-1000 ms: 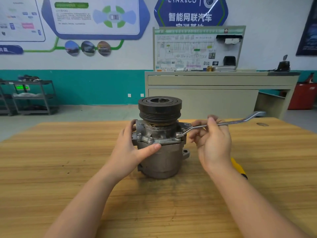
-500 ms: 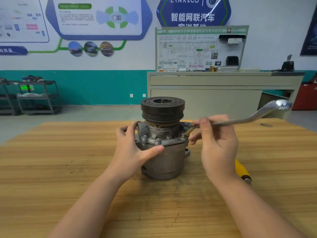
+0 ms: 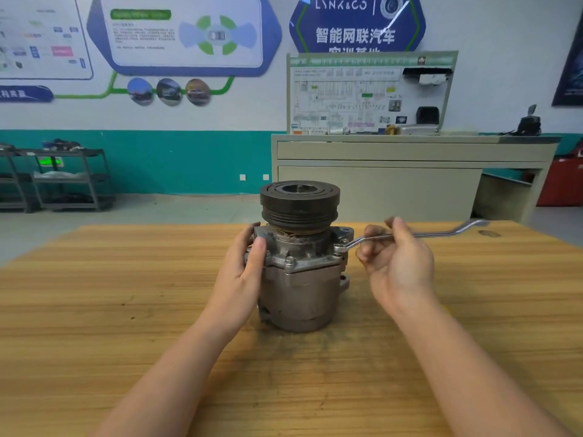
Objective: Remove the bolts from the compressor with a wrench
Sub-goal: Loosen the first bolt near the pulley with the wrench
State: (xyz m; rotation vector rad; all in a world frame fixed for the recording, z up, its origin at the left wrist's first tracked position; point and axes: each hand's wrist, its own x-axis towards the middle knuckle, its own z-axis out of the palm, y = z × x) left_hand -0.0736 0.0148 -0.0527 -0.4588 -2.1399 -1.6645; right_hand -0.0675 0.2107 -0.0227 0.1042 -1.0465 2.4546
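— Where do we have the compressor (image 3: 301, 279)?

— It stands upright on the wooden table (image 3: 126, 310), its black pulley (image 3: 299, 201) on top. Everything else we place from it.

— What is our left hand (image 3: 243, 275) doing?

— It grips the compressor's left side at the flange, thumb laid across the front near the top plate, fingers wrapped round the back out of sight.

— And our right hand (image 3: 399, 260)?

— It sits just right of the compressor, fingers curled round the shank of the wrench (image 3: 410, 236), palm turned toward us. The wrench's near ring end rests on a bolt (image 3: 339, 247) at the right edge of the flange; the shank runs off to the right and its far end (image 3: 473, 223) lifts a little above the table.

— Other bolts we can see?

— One bolt head (image 3: 289, 262) shows at the front of the flange, facing us, seated in place.

— Anything behind?

— Beyond the compressor, past the table's far edge, stands a grey bench (image 3: 378, 171) carrying a wiring display board (image 3: 369, 93). Far to the left of the compressor, against the teal wall, is a dark shelf trolley (image 3: 63, 181).
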